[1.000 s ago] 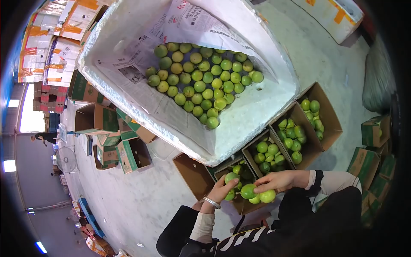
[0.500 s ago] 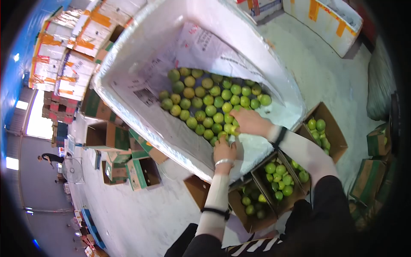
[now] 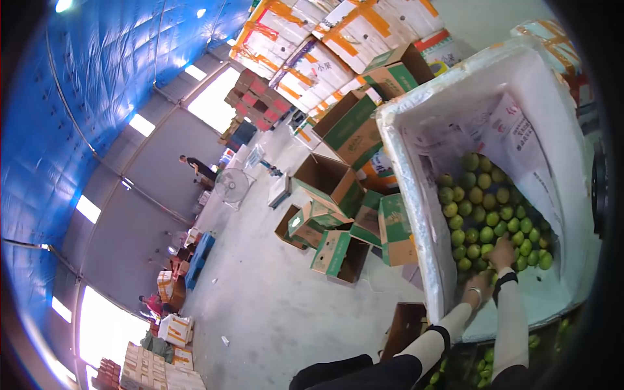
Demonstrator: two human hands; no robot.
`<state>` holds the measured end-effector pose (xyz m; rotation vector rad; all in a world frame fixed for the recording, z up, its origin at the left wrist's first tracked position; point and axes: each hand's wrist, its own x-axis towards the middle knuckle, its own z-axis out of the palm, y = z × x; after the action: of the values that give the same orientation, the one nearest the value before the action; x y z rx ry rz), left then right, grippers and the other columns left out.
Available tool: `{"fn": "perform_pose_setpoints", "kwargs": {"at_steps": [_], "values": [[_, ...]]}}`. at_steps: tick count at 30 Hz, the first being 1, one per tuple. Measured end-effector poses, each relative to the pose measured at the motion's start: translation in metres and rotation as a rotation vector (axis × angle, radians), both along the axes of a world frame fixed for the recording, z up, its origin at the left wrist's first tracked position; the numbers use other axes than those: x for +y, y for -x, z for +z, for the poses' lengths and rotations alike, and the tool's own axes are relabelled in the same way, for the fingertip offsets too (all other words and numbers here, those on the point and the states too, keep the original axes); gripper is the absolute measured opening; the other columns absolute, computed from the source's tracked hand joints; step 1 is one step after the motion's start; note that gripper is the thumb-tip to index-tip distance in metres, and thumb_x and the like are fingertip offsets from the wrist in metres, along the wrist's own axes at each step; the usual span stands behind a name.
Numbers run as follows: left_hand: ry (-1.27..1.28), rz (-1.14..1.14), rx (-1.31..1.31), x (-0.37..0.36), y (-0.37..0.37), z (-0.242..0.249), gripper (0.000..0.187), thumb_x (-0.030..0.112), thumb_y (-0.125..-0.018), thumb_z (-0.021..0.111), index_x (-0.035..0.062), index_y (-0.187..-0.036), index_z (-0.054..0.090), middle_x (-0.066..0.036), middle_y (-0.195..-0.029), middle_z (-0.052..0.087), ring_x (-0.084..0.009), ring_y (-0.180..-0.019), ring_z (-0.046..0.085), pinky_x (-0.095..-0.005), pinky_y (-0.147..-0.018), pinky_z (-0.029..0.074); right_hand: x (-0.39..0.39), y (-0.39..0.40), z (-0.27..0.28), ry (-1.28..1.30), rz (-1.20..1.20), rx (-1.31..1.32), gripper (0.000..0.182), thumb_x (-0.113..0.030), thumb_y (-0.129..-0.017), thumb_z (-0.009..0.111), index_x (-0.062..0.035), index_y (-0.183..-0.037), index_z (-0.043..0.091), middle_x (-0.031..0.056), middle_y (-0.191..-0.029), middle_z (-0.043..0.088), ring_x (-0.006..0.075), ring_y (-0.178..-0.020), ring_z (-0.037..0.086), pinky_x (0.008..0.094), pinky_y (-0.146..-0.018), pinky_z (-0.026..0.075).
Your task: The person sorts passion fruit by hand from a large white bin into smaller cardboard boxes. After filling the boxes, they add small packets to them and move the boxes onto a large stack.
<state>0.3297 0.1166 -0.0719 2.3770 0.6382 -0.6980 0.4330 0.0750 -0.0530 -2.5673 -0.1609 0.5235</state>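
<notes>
A big white foam box (image 3: 426,214), lined with printed paper (image 3: 513,130), holds many round green limes (image 3: 487,218). Both of my hands reach into it at the near end of the pile, close together. My right hand (image 3: 501,254), below which a black band circles the wrist, has its fingers curled down on limes. Just to its left and nearer to me, my left hand (image 3: 480,285), with a pale bracelet, also bends its fingers around a lime. The fingertips of both hands are partly hidden among the fruit.
Open green-and-brown cartons (image 3: 338,253) stand left of the foam box. Taped white boxes (image 3: 351,32) are stacked behind. Below the foam box are more limes (image 3: 484,367). A large fan (image 3: 232,185) and a person (image 3: 198,168) are farther off.
My view has swung left, so the foam box now appears farther right. My hands have come closer together at the near edge of the limes.
</notes>
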Motion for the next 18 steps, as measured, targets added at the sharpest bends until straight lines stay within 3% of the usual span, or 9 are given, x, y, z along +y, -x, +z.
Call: {"fn": "perform_pose_setpoints", "kwargs": {"at_steps": [3, 7, 9, 10, 12, 14, 16, 17, 18], "values": [[-0.035, 0.091, -0.046, -0.015, 0.006, 0.053, 0.047, 0.032, -0.082, 0.066, 0.01, -0.122, 0.056, -0.023, -0.127, 0.054, -0.0394, -0.109, 0.06, -0.0454, -0.091, 0.05, -0.01, -0.005, -0.031, 0.08, 0.163, -0.118, 0.093, -0.02, -0.064, 0.082, 0.0036, -0.139, 0.031, 0.0223, -0.113, 0.06, 0.0344, -0.11, 0.056, 0.0439, -0.083, 0.052], [-0.188, -0.035, 0.065, -0.006, -0.006, 0.004, 0.034, 0.023, -0.092, 0.051, 0.0106, -0.123, 0.059, -0.016, -0.115, 0.065, -0.0341, -0.101, 0.065, -0.0436, -0.086, 0.053, -0.004, -0.003, -0.1, 0.182, 0.207, -0.476, 0.044, -0.01, -0.08, 0.061, -0.0014, -0.122, 0.051, 0.0047, -0.076, 0.067, 0.0204, -0.065, 0.067, 0.0338, -0.053, 0.052], [-0.25, -0.006, 0.011, -0.005, 0.0, -0.013, 0.038, 0.022, -0.091, 0.055, 0.0002, -0.122, 0.057, -0.017, -0.11, 0.066, -0.031, -0.1, 0.066, -0.0406, -0.083, 0.055, 0.008, 0.011, -0.07, 0.342, 0.167, -0.393, 0.027, -0.013, -0.084, 0.057, -0.0072, -0.111, 0.055, 0.002, -0.075, 0.066, 0.0174, -0.065, 0.067, 0.032, -0.05, 0.051], [-0.194, 0.316, 0.022, -0.013, -0.005, -0.015, 0.041, 0.02, -0.088, 0.061, -0.0017, -0.122, 0.054, -0.015, -0.108, 0.067, -0.0286, -0.098, 0.068, -0.0382, -0.082, 0.055, 0.01, 0.02, -0.057, 0.298, 0.071, -0.568, 0.029, -0.014, -0.086, 0.055, -0.0068, -0.114, 0.055, 0.0031, -0.078, 0.066, 0.0171, -0.066, 0.067, 0.0314, -0.05, 0.051], [-0.221, -0.037, 0.146, -0.005, -0.007, -0.047, 0.038, 0.023, -0.089, 0.061, 0.0008, -0.119, 0.054, -0.014, -0.11, 0.068, -0.0296, -0.096, 0.068, -0.0375, -0.082, 0.055, 0.019, 0.011, -0.076, 0.31, 0.064, -0.462, 0.038, -0.014, -0.086, 0.054, -0.0042, -0.123, 0.051, 0.0057, -0.084, 0.067, 0.0184, -0.068, 0.067, 0.0334, -0.053, 0.053], [0.036, 0.765, 0.042, -0.01, -0.014, -0.036, 0.048, 0.035, -0.087, 0.061, 0.0067, -0.125, 0.053, -0.018, -0.112, 0.066, -0.0318, -0.106, 0.064, -0.04, -0.086, 0.053, 0.015, 0.014, -0.07, 0.412, 0.016, -0.649, 0.054, -0.016, -0.076, 0.064, -0.0029, -0.127, 0.048, 0.0083, -0.085, 0.067, 0.0208, -0.07, 0.068, 0.0351, -0.055, 0.053], [-0.105, 0.038, 0.03, -0.011, -0.001, 0.02, 0.055, 0.046, -0.084, 0.06, 0.0173, -0.13, 0.052, -0.023, -0.12, 0.06, -0.0354, -0.117, 0.056, -0.0427, -0.092, 0.049, 0.0, 0.01, -0.029, 0.309, 0.053, -0.524, 0.064, -0.017, -0.07, 0.068, -0.0021, -0.129, 0.046, 0.0106, -0.083, 0.067, 0.0218, -0.072, 0.068, 0.0372, -0.056, 0.053], [-0.177, 0.11, -0.013, -0.017, 0.012, 0.031, 0.058, 0.054, -0.079, 0.061, 0.0244, -0.128, 0.055, -0.027, -0.129, 0.053, -0.0378, -0.121, 0.052, -0.0435, -0.095, 0.047, -0.011, 0.011, -0.012, 0.182, 0.13, -0.374, 0.074, -0.018, -0.064, 0.072, -0.0014, -0.13, 0.044, 0.0129, -0.082, 0.067, 0.0228, -0.074, 0.068, 0.0393, -0.056, 0.053], [-0.113, 0.202, -0.157, -0.017, 0.028, 0.048, 0.073, 0.059, -0.069, 0.07, 0.0174, -0.127, 0.058, -0.03, -0.124, 0.055, -0.0408, -0.111, 0.058, -0.0425, -0.095, 0.047, -0.026, 0.003, 0.002, -0.011, 0.126, -0.236, 0.085, -0.02, -0.058, 0.075, 0.0004, -0.133, 0.041, 0.0172, -0.082, 0.067, 0.0284, -0.079, 0.068, 0.0435, -0.063, 0.054]]}}
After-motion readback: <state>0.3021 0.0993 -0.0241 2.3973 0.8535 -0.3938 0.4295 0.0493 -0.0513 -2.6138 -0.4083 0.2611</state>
